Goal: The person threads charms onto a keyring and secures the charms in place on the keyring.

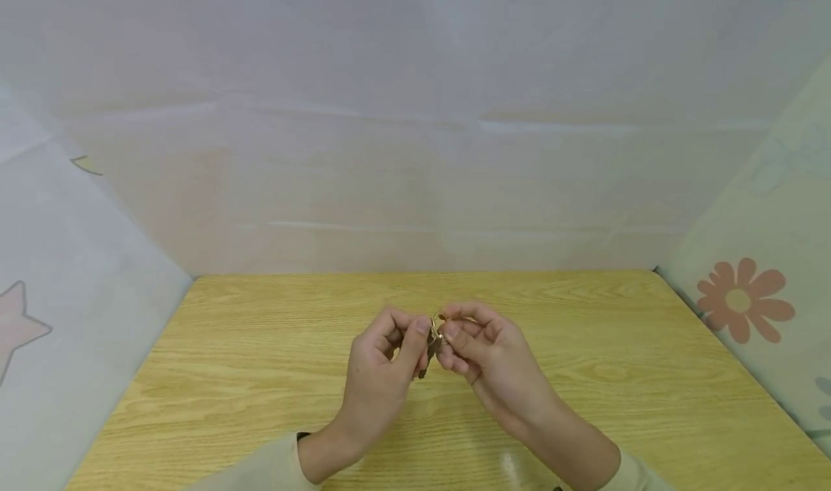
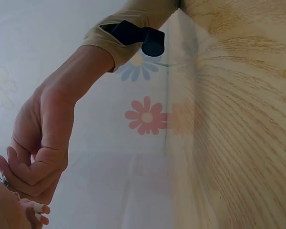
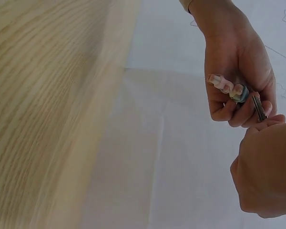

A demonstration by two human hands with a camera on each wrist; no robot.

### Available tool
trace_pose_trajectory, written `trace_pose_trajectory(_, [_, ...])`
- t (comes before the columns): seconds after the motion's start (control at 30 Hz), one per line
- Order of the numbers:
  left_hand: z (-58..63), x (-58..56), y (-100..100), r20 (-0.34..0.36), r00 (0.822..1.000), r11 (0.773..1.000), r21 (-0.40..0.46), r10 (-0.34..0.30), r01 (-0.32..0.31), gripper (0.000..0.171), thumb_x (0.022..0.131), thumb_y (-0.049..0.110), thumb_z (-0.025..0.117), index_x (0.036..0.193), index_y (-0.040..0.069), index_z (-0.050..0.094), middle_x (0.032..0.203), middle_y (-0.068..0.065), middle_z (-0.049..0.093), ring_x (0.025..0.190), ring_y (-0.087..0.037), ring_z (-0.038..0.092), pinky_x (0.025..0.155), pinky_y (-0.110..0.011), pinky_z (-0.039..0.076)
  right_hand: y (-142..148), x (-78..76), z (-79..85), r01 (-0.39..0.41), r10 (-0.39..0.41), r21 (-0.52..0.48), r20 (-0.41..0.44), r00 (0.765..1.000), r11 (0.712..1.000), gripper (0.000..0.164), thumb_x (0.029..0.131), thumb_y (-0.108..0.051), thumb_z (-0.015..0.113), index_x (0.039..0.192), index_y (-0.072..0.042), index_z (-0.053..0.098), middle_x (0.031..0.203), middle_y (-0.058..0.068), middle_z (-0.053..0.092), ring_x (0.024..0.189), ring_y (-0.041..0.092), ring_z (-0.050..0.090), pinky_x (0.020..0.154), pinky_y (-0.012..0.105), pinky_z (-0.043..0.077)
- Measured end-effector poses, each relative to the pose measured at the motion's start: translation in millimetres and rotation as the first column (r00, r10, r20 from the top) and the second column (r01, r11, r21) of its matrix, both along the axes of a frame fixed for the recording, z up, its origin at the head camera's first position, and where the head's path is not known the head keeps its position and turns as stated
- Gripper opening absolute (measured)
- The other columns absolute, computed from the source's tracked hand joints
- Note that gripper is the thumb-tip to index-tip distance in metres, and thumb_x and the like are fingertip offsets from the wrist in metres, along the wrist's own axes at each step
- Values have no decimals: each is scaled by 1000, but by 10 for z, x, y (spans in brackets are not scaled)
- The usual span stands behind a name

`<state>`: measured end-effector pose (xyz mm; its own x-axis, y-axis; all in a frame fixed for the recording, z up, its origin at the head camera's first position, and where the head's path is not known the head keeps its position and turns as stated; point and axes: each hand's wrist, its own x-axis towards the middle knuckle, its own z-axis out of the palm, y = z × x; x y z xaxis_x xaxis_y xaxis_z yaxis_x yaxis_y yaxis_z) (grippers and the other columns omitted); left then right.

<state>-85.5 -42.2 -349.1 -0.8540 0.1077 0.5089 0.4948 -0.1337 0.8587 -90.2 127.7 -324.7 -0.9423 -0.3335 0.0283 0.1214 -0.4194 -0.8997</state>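
Above the table, my two hands meet over a bunch of keys. My left hand (image 1: pixel 383 365) grips it from the left, a dark key (image 1: pixel 424 368) pointing down beside its thumb. With thumb and fingers, my right hand (image 1: pixel 503 354) pinches the gold-coloured ring (image 1: pixel 438 324) at the top of the bunch. In the right wrist view, a small pink, white and blue-grey charm (image 3: pixel 229 88) lies against the left palm, and a metal key (image 3: pixel 259 106) stands between the two hands. The left wrist view has the right hand (image 2: pixel 43 138) with curled fingers; the bunch is mostly hidden there.
A wood-grain table (image 1: pixel 260 347) spreads beneath the hands. Pale sheets hang behind and on both sides, the right one printed with a red flower (image 1: pixel 738 301), the left with a pink star (image 1: pixel 19 325). A black device (image 2: pixel 138 38) sits at the right sleeve.
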Motion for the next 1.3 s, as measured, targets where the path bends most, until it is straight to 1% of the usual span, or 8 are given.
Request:
trace_pose_trajectory(0.43, [-1, 23, 16, 260, 950, 984, 93, -172, 153, 32, 109, 24, 55, 92, -3, 54, 67, -7, 53, 43, -8, 41, 35, -21, 38, 76, -19, -80, -44, 44, -3, 19, 999, 999, 10, 102, -3, 62, 109, 0, 55, 91, 4, 60, 64, 10, 48, 60, 17, 43])
trace_pose_trajectory(0.6, [1, -22, -16, 350, 916, 980, 102, -198, 173, 35, 107, 32, 58, 94, 0, 54, 70, -5, 53, 48, -8, 42, 39, -18, 39, 57, -35, -132, 59, -28, 149, -204, 979, 987, 16, 102, -6, 63, 110, 3, 53, 88, 9, 61, 63, 13, 54, 58, 19, 45])
trace_pose_trajectory(0.7, [-12, -63, -41, 383, 903, 980, 109, -195, 165, 37, 106, 33, 59, 95, -2, 55, 71, -6, 54, 49, -8, 41, 39, -17, 38, 31, -80, -191, 263, -13, 320, -612, 791, 910, 14, 103, -8, 63, 109, 3, 57, 88, 8, 63, 66, 15, 58, 58, 22, 48])
trace_pose_trajectory(0.83, [-43, -114, -47, 474, 859, 980, 124, -195, 154, 41, 103, 39, 62, 97, -1, 57, 71, -4, 54, 46, -8, 40, 38, -17, 37, 33, -185, -241, 668, 84, 246, -961, 265, 702, 14, 105, -13, 61, 104, 1, 63, 95, 8, 61, 71, 16, 58, 62, 20, 50])
trace_pose_trajectory(0.93, [-60, -149, -33, 525, 829, 981, 124, -192, 149, 43, 101, 43, 65, 98, 0, 59, 71, -3, 54, 45, -8, 39, 38, -18, 37, 65, -256, -239, 753, 117, 168, -986, 120, 636, 20, 106, -16, 58, 100, 1, 65, 96, 9, 59, 70, 15, 55, 63, 15, 47])
trace_pose_trajectory(1.03, [-71, -174, -31, 535, 822, 980, 129, -196, 150, 41, 100, 42, 66, 98, 2, 59, 72, -3, 55, 47, -9, 38, 37, -19, 36, 104, -292, -233, 743, 137, 219, -976, 171, 632, 16, 105, -14, 60, 100, 0, 65, 91, 4, 60, 68, 10, 52, 61, 13, 43])
trace_pose_trajectory(1.13, [-73, -194, -35, 520, 832, 981, 125, -193, 149, 40, 101, 41, 66, 97, 2, 59, 73, -4, 56, 47, -9, 39, 37, -19, 36, 128, -301, -238, 696, 144, 315, -945, 294, 645, 4, 98, -3, 67, 102, -3, 65, 86, -2, 62, 66, 6, 53, 59, 13, 43])
trace_pose_trajectory(1.3, [-72, -212, -29, 480, 859, 984, 94, -179, 152, 40, 102, 39, 65, 99, 0, 59, 73, -6, 56, 47, -11, 40, 38, -20, 37, 139, -270, -247, 490, 12, 449, -747, 665, 747, 9, 95, 0, 72, 102, -4, 67, 82, 2, 68, 62, 17, 64, 54, 24, 52])
